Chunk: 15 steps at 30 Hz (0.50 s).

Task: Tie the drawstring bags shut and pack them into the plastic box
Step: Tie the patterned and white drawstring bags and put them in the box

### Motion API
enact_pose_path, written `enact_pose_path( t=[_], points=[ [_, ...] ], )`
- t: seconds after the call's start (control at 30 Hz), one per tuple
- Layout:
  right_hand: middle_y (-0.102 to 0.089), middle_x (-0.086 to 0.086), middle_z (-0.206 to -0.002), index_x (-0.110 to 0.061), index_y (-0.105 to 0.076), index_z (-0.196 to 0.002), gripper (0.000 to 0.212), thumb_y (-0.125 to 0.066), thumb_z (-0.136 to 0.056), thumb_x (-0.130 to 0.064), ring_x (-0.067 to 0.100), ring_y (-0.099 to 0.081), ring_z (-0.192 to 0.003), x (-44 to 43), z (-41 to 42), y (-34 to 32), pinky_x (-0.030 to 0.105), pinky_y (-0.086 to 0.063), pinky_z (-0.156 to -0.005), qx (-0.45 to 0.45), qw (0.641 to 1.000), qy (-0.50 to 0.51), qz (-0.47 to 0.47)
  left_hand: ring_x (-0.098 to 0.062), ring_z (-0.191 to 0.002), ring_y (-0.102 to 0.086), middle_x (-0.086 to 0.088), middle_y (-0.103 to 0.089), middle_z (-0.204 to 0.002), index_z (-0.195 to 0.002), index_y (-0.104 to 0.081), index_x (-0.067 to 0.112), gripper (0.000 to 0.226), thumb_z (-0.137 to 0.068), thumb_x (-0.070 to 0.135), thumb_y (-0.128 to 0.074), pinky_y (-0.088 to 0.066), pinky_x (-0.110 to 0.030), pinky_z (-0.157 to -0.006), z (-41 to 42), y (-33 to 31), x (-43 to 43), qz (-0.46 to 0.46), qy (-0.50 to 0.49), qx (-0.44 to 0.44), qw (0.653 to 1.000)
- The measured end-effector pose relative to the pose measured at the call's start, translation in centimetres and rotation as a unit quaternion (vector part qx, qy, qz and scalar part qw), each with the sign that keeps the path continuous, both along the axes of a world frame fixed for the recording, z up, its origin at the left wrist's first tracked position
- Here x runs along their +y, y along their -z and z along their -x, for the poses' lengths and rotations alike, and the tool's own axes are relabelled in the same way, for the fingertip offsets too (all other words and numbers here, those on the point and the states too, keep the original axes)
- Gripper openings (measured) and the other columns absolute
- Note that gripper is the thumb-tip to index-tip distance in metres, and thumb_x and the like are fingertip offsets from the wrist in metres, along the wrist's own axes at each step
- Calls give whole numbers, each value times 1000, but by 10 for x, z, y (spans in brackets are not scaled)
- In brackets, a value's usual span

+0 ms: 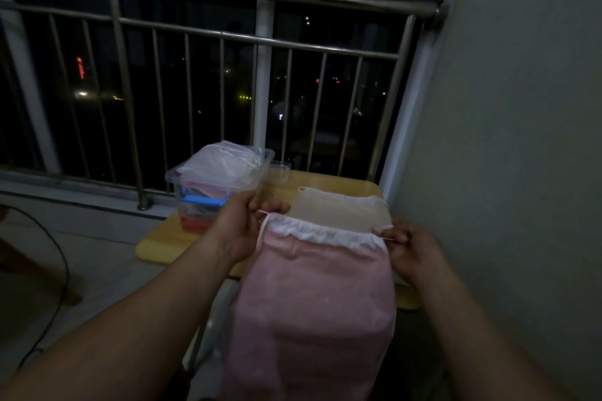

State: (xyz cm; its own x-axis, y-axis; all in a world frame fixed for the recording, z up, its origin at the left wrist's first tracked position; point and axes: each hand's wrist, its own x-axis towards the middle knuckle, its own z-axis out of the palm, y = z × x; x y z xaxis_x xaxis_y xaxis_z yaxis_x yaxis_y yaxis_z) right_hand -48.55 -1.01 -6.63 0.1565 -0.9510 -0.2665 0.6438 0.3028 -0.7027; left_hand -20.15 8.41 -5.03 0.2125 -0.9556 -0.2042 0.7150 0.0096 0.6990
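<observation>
Low centre, the pink bag has its mouth half gathered, left hand and right hand each pinching a cord end (no knot yet); behind it a cream bag lies flat, still to do, and farther left the plastic box already holds some bags.

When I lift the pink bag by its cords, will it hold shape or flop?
Likely floppy: the pink bag drapes over the table edge, its white hem bunched. Probably light: the left hand and right hand pinch only thin cords. It should sag, not roll.
</observation>
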Motion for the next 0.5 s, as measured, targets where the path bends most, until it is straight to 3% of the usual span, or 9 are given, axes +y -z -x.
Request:
enact_pose_path(
  t=[0.07,0.13,0.2,0.3,0.37,0.43,0.5],
  points=[
    [-24,-2,-43,-18,-37,-77,30,-33,-86,10,11,-29,-36,2,0,1,34,-56,-70,-33,999,21,-16,-25,-60,-66,-4,-43,-52,-53,-34,18,54,-106,25,-39,-48,-41,-82,1,-5,5,19,-26,-3,999],
    [-24,-3,-42,-21,-30,-71,29,-35,-71,8,8,-24,-31,4,4,-1,20,-38,-38,-34,999,27,-23,-22,-50,-46,-1,-31,-49,-54,-31,20,54,-107,27,-39,-46,-32,-62,2,-9,10,21,-36,-14,999],
    [-23,-5,-42,-22,-25,-68,27,-38,-68,1,8,-23,-29,6,11,-1,17,-22,-30,22,999,19,-22,-19,-51,-33,1,-26,-52,-60,-30,23,48,-107,28,-38,-40,-24,-45,0,-10,13,1,-34,-99,994],
    [-25,-6,-44,-22,-27,-65,30,-37,-82,0,8,-21,-29,9,19,0,17,-14,-27,137,990,30,-2,-14,-46,-24,2,-26,-56,-64,-33,25,39,-102,22,-41,-24,-24,-42,2,-15,22,-3,-51,-275,960],
    [-29,-5,-42,-19,-31,-63,34,-34,-91,0,8,-21,-29,12,24,-3,16,-14,-28,211,976,54,21,-14,-45,-30,2,-32,-55,-62,-36,23,39,-101,17,-41,-23,-26,-45,3,-15,23,0,-58,-448,892],
    [-31,-3,-42,-18,-35,-62,34,-35,-90,0,10,-23,-31,15,27,-5,16,-15,-30,289,953,78,50,-18,-56,-43,0,-44,-59,-64,-45,18,40,-103,15,-41,-33,-30,-49,-2,-12,22,-11,-65,-630,774],
    [-32,3,-46,-17,-37,-60,31,-37,-87,-2,14,-26,-33,14,34,-4,17,-18,-33,332,936,91,68,-25,-70,-53,-6,-56,-69,-73,-59,9,38,-105,21,-44,-46,-37,-62,-13,-6,20,-40,-70,-679,729]
  ],
)
